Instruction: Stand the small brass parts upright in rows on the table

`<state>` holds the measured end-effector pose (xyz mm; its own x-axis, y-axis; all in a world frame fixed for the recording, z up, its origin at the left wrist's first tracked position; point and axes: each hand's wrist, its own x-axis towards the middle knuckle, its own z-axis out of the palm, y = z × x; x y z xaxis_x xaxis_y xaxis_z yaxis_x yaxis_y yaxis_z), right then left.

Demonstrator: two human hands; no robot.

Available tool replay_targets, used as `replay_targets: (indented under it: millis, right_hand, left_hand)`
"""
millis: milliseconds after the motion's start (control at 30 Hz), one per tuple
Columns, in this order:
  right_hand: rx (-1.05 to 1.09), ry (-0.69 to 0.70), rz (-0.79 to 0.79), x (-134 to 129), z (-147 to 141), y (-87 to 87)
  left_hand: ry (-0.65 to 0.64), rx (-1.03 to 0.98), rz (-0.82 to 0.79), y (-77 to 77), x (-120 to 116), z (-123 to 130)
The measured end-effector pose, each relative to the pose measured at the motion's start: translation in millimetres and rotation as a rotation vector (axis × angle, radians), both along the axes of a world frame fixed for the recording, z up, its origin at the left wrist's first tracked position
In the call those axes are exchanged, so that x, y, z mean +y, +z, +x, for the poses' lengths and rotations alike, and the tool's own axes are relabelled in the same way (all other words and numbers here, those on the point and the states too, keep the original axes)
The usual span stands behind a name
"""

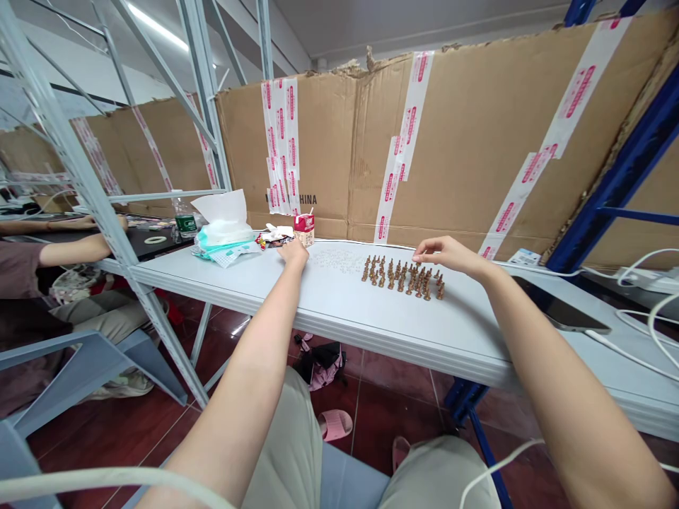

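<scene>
Head view: a bench [339, 300] carries brass-coloured pieces [391, 283] right of centre, with small clear bits [337, 261] to their left.
Right hand [448, 254]: over the back rows, fingers bent with tips close together; I cannot tell whether they pinch a piece.
Left hand [293, 252]: just beside a carton [304, 227]; fingers mostly hidden, grip unclear.
Brass rows: many pieces already stand upright.
Clear bits: scattered loose, apparently unarranged; how many are left is unclear.

“HINA” on cardboard [461, 141], tape [281, 127] print illegible
</scene>
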<state>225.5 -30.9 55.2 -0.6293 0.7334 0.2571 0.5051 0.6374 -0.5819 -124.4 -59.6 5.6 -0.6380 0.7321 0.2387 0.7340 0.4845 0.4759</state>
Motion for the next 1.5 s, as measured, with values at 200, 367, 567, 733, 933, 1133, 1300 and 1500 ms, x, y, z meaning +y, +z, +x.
replay_targets:
  millis: [200,367,567,733,933,1133,1300,1500]
  right_hand:
    - [-0.123,0.067,-0.126,-15,18,3.2]
    - [-0.298,0.147,-0.226,-19,25,1.9]
    - [-0.308,0.123,-0.159,-22,35,9.0]
    - [-0.387,0.197,-0.181,-18,40,6.2]
    - [-0.435,0.17,-0.207,-15,44,5.1]
    - [-0.425,0.072,-0.275,-17,55,8.9]
    - [-0.492,0.01,-0.3,-13,65,8.6]
    - [-0.524,-0.007,-0.334,-13,64,7.4]
  left_hand:
    - [0.092,0.099,0.066,-0.3,1,3]
    - [0.058,0.149,0.189,-0.3,1,5]
    - [0.033,0.169,0.183,-0.9,1,8]
    - [0.009,0.205,0.18,1.6,-1,10]
    - [-0.469,0.447,0.506,26.2,-23,73]
    - [-1.2,0.693,0.463,22.1,-46,187]
    - [-1.351,0.855,0.353,13.2,-48,231]
    - [-1.366,0.93,0.336,9.5,-46,236]
